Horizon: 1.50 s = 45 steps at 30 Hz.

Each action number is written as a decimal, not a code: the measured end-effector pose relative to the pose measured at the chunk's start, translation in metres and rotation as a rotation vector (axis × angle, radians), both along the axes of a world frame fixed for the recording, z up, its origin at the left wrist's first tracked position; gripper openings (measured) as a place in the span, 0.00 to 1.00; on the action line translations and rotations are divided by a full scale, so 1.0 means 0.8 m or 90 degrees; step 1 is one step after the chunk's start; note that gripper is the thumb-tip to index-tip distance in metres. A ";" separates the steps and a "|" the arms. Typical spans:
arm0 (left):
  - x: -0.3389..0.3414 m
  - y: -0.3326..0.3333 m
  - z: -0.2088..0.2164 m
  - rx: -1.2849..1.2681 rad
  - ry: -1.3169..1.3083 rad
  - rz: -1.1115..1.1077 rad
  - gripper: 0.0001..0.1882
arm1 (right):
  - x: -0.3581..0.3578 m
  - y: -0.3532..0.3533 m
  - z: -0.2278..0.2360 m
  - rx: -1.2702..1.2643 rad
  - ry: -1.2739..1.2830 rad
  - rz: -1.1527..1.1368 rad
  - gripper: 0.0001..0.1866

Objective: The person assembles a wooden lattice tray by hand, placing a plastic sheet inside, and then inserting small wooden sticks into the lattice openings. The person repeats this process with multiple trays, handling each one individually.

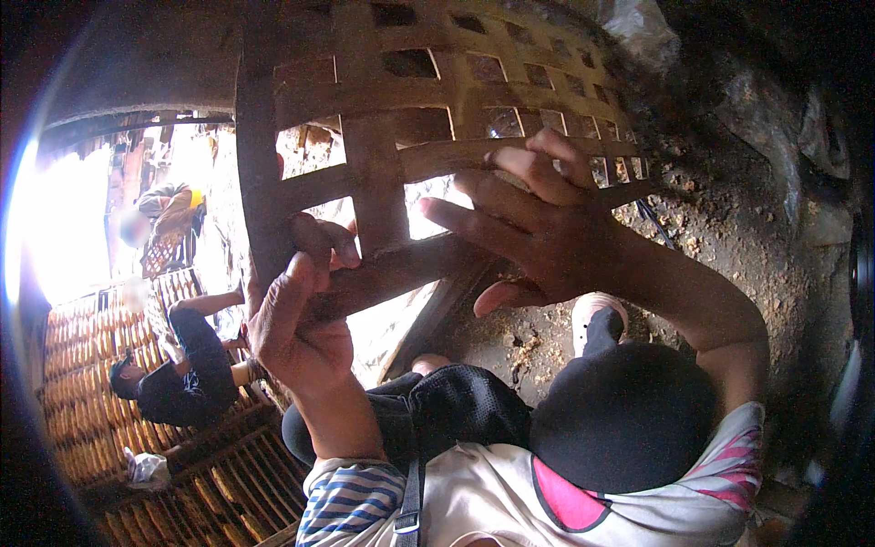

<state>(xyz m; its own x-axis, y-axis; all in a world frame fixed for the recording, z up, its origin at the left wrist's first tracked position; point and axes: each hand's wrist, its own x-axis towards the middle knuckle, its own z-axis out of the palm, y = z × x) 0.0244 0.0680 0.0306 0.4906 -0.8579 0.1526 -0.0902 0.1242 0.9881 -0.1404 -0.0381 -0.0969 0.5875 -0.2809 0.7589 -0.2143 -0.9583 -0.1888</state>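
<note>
A woven lattice of flat brown strips (pixel 374 169), with square gaps between them, stands up in front of me. Near its lower left corner my left hand (pixel 305 319) pinches the weave, thumb on the near side and fingers curled around a strip. Over the lower middle part lies my right hand (pixel 556 214), fingers spread apart across the strips and thumb held out below. The tips of some right fingers are hidden at the gaps. A bottom strip (pixel 401 273) runs slantwise between my two hands.
Left, a person in dark clothes (pixel 196 365) sits on a slatted floor (pixel 82 392), near a white plastic bag (pixel 146 469). Farther off, another person (pixel 169 210) bends by a woven basket (pixel 164 253). Earthy ground with debris (pixel 711 228) and plastic sheeting (pixel 766 109) lie right.
</note>
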 end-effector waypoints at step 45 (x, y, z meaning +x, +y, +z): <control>0.010 -0.206 0.077 -0.060 -0.086 -0.167 0.32 | -0.237 -0.089 -0.035 0.231 -0.414 -0.399 0.19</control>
<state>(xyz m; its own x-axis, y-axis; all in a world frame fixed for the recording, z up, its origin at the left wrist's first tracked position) 0.0324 -0.0968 0.0925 0.2237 -0.9319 0.2854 -0.1720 0.2505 0.9527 -0.3300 -0.1091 -0.1247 -0.2521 -0.6809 0.6876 -0.4151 -0.5658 -0.7125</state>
